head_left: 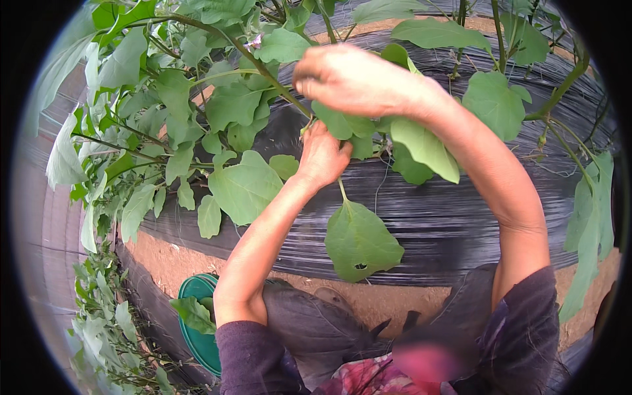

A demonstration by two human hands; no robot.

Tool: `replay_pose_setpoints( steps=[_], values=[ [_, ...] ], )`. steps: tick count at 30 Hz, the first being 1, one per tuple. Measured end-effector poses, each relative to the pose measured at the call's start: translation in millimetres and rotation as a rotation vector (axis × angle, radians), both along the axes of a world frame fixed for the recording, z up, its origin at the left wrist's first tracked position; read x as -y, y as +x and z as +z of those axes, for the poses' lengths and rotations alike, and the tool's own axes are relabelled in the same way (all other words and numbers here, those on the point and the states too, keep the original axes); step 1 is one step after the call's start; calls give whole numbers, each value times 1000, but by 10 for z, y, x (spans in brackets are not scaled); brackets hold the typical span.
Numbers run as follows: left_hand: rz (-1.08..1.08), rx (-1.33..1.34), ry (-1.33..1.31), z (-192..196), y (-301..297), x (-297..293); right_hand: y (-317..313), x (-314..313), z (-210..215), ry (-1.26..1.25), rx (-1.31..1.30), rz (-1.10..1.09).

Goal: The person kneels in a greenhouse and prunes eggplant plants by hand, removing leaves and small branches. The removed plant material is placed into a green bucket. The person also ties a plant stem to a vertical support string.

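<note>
thin green woody stem (263,69) of a broad-leaved plant, slanting from upper left down toward the middle of the view, above a bed wrapped in black plastic mulch film (434,217). right hand (349,79) curled over the stem from above, fingers pressed together around it, though whether pinching stem alone or a leaf stalk as well cannot be told. left hand (321,157) just below, closed on something at the junction under the leaves; fingertips hidden, so the exact grip cannot be told.

judged best for this step: steady the stem with the upper hand, keep the lower hand close to the joint, and snap or twist short and clean rather than tug, so the main stem does not tear. worth minding the small pale purple flower (255,41) near the stem's upper end.

large heart-shaped green leaf with a small hole (361,240) hanging below the left hand. round green plastic bucket (197,322) on the ground at lower left, beside the knees. bare brown soil (178,263) along the mulch edge. no packages, labels or signs in view.
</note>
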State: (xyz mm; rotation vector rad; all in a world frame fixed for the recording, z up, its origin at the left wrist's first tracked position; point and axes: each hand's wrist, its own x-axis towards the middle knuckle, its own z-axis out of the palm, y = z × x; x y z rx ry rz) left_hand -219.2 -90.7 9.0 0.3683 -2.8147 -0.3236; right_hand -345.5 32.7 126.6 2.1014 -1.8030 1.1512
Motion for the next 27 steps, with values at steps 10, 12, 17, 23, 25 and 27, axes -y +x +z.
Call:
replay_pose_setpoints(
  steps=[10,12,17,23,25,27],
  values=[
    [-205,-56,-127,-41,301,38,-153,307,-891,748,-244,-322],
    [-216,-80,-134,-49,322,29,-191,434,-953,782,-207,-314],
    [-247,-104,-93,-48,386,36,-215,746,-1205,319,109,-416],
    [-243,-56,-66,-58,429,49,-166,1194,-1071,-52,330,-536],
    [-249,-55,-64,-47,432,34,-185,1321,-1097,-233,362,-501],
    [-246,-58,-71,-43,442,14,-186,1431,-1121,-341,421,-437]
  ],
)
